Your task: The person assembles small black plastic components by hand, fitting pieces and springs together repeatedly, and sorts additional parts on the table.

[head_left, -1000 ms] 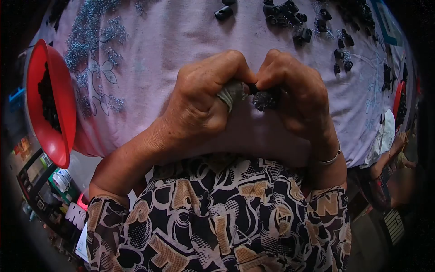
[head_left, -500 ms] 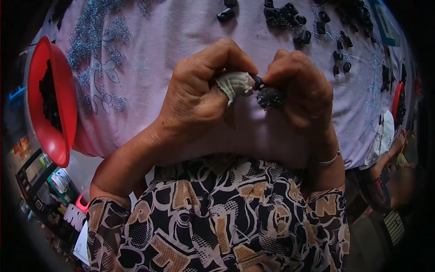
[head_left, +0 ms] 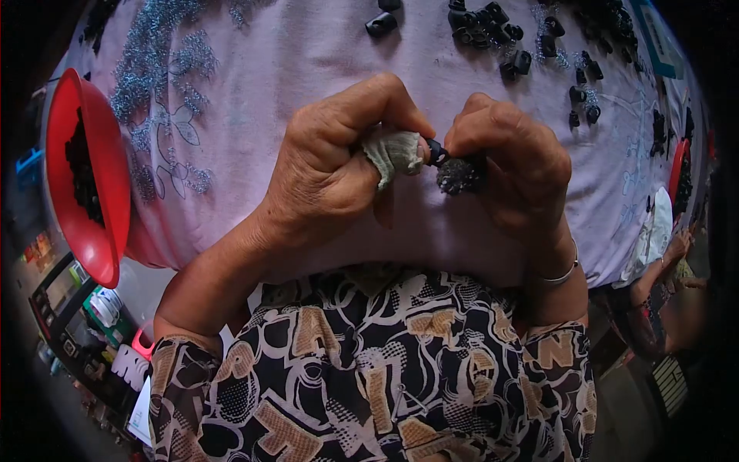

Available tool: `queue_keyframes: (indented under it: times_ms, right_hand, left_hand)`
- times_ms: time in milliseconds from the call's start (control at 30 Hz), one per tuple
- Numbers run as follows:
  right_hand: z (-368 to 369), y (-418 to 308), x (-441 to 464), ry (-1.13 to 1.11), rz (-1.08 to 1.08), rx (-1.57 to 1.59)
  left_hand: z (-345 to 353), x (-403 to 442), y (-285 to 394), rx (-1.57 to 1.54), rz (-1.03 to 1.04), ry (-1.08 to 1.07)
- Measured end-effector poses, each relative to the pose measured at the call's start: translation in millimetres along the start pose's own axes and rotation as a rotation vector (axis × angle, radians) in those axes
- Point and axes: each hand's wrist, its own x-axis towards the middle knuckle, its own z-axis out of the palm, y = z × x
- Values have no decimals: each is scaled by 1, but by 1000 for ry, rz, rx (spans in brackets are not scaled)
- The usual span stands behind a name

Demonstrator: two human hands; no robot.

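Note:
My left hand (head_left: 327, 158) is closed, with a pale ribbed cloth cover (head_left: 394, 156) around its thumb. Between its thumb and index finger it pinches a small black plastic part (head_left: 436, 152). My right hand (head_left: 516, 165) is curled, its fingertips against the right side of that part. A dark grey, rough, rounded end of something (head_left: 459, 176) sticks out from under the right fingers; the rest of it is hidden in the palm. Both hands are held above a pink cloth (head_left: 254, 77), close to my chest.
At the left stands a red bowl (head_left: 108, 192) with black pieces (head_left: 83, 169) in it. Several black plastic parts (head_left: 481, 27) lie at the back. Blue-grey curly shavings (head_left: 154, 69) are strewn at the back left. Another person's arm (head_left: 647, 281) shows at the far right beside a white bag (head_left: 654, 231).
Both hands sit slightly lower in the view. The black part shows a little more between the fingertips, and the rough dark end has shifted slightly.

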Motion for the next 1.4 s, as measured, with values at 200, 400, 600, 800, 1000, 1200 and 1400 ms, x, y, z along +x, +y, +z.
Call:
queue_keyframes:
  times_ms: [200,400,600,800,1000,1200,1400]
  right_hand:
    - [2,4,-1,-53,-1,-21]
    - [11,3,-5,96,87,-94]
    - [15,2,-4,122,63,-214]
    - [20,-2,-8,219,126,-106]
    - [10,-1,-7,258,183,102]
    - [-24,-1,-4,450,-23,65]
    - [-40,-12,-6,436,7,-69]
  left_hand:
    - [1,-2,-1,187,68,-5]
    - [4,2,-6,176,114,41]
    - [3,4,-2,41,89,-8]
    - [5,5,-2,35,60,-7]
    - [7,-7,11,216,159,50]
    - [-57,-85,86,804,629,576]
    - [-174,-136,99,1720,436,928]
